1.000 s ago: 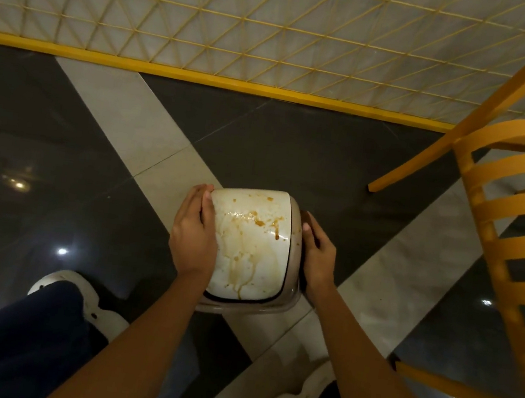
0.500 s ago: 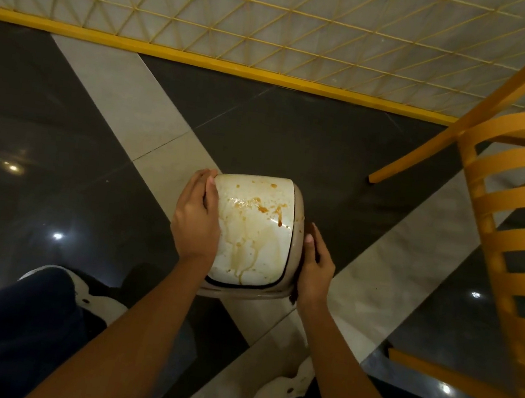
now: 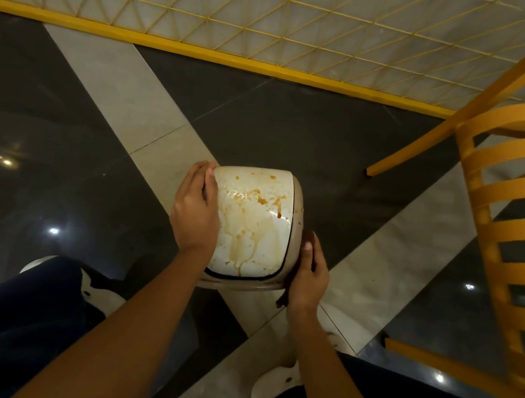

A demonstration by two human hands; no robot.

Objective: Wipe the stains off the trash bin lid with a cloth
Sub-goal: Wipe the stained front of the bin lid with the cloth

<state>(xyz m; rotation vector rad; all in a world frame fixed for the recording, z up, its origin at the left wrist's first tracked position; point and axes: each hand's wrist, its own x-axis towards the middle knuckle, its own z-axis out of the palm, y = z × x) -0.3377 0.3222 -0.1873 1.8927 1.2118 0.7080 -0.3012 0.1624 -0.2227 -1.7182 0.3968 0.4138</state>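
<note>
A small beige trash bin (image 3: 298,210) stands on the floor between my feet. Its white lid (image 3: 250,230) carries orange-brown spots and dried runs. My left hand (image 3: 195,213) grips the lid's left edge, thumb on top and fingers down the side. My right hand (image 3: 309,280) is at the bin's near right corner. A dark brown cloth (image 3: 311,238) shows above its thumb and below the palm; the hand holds it against the bin's side. Most of the cloth is hidden.
A yellow slatted wooden chair (image 3: 508,229) stands close on the right, one leg reaching toward the bin. A yellow lattice wall (image 3: 276,18) with a yellow base strip runs across the back. My white shoes (image 3: 267,394) flank the bin on the glossy dark and pale tiled floor.
My right hand slid toward me along the bin's right side to the near corner, and the dark cloth now shows at its edges. My left hand stays on the lid's left edge.
</note>
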